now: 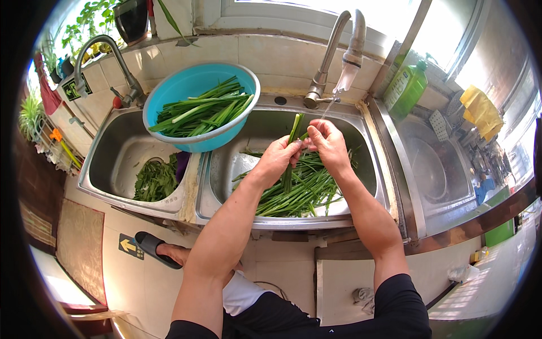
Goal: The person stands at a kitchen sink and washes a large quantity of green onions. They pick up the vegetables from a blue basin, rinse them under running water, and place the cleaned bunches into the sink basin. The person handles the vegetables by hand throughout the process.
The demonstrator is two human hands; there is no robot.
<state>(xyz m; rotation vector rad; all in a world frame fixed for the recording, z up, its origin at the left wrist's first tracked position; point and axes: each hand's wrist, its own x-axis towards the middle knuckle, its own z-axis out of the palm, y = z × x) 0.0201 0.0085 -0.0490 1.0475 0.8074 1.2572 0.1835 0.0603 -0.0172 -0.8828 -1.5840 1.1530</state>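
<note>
My left hand (280, 156) grips a small bunch of long green stalks (295, 123), likely garlic chives or scallions, held upright over the right basin. Beside it my right hand (328, 142) pinches at a green stalk with thumb and fingers; its fingertips meet those of my left hand. Beneath both hands, a heap of long green stalks (292, 199) lies in the stainless-steel sink basin (368, 169). A thin stream of water runs from the right faucet (328, 59) just behind my right hand. A blue plastic basin (230, 137) with more stalks rests across the back of the sink.
Leafy greens (156, 180) and a dark purple item (182, 164) lie in the left sink basin (106, 148). A second faucet (127, 82) stands behind it. A green pump bottle (408, 89) stands at the right back, beside a metal partition (396, 165). Below is a slippered foot (169, 252).
</note>
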